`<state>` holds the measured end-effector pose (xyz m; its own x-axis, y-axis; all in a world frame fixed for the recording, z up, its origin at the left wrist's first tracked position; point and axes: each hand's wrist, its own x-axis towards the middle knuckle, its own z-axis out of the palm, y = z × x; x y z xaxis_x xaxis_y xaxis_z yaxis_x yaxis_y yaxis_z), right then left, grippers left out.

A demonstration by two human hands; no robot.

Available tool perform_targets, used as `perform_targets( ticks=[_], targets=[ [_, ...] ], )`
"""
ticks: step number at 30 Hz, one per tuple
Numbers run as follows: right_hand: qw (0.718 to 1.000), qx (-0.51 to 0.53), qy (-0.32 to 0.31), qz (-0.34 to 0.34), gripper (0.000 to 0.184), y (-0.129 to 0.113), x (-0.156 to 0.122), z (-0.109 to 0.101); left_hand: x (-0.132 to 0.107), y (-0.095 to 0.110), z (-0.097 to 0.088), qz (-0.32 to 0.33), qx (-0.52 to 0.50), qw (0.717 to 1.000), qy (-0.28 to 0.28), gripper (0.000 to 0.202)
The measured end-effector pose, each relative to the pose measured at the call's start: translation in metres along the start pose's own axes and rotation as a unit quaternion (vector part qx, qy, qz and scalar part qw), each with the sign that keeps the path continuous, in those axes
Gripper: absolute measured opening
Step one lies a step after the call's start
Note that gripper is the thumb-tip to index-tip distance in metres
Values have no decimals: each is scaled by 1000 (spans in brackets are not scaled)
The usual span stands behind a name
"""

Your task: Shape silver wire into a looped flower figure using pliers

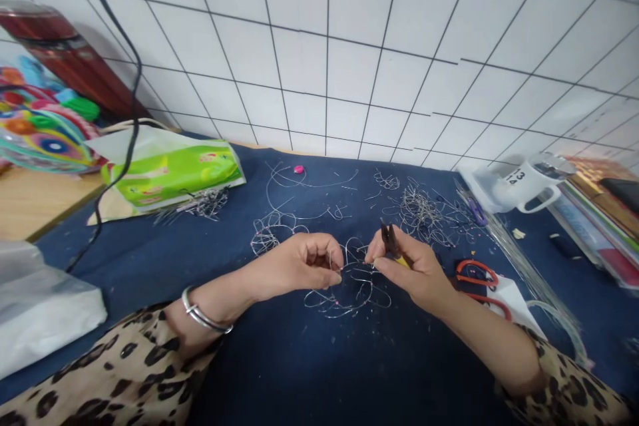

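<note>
Near the middle of the dark blue cloth, my left hand point(319, 261) is closed in a pinch on a thin silvery wire point(355, 245). Opposite it, my right hand point(412, 273) holds small pliers point(390, 239) with dark jaws pointing up and a bit of yellow handle showing. Thumb and forefinger of that same hand pinch together at the wire's other side. Most of the pliers' handle is hidden in the palm. Below both hands lies a loose wire figure with looped petals point(344, 306) and tiny pink dots.
Tangled wire point(422, 213) lies beyond my right hand, more wire loops point(269, 233) beyond my left. Red-handled scissors point(476, 273) sit at right, near long straight wires point(524, 266) and a white mug point(532, 186). A green tissue pack point(174, 173) and black cable point(137, 80) are at left.
</note>
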<state>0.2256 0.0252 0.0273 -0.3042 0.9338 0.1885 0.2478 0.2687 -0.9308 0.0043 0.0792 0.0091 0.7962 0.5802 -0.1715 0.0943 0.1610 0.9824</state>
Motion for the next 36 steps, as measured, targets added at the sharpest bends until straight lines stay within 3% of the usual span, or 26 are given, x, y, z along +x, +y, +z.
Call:
perform_targets(
  ticks=[8,19,29,36],
  targets=[
    [986,-147,-57,-61,4,-18,0,-1,0,3,5,-24,5,1000,4,15],
    [936,-292,52,-191,16,-11,1,8,-1,0,13,-34,-1,999,-10,15],
    [918,-328,75,-209,22,-6,0,20,-5,2,17,-45,-32,998,-24,16],
    [917,-340,66,-197,15,-6,-1,23,-6,3,16,-57,-59,996,-20,24]
  ],
)
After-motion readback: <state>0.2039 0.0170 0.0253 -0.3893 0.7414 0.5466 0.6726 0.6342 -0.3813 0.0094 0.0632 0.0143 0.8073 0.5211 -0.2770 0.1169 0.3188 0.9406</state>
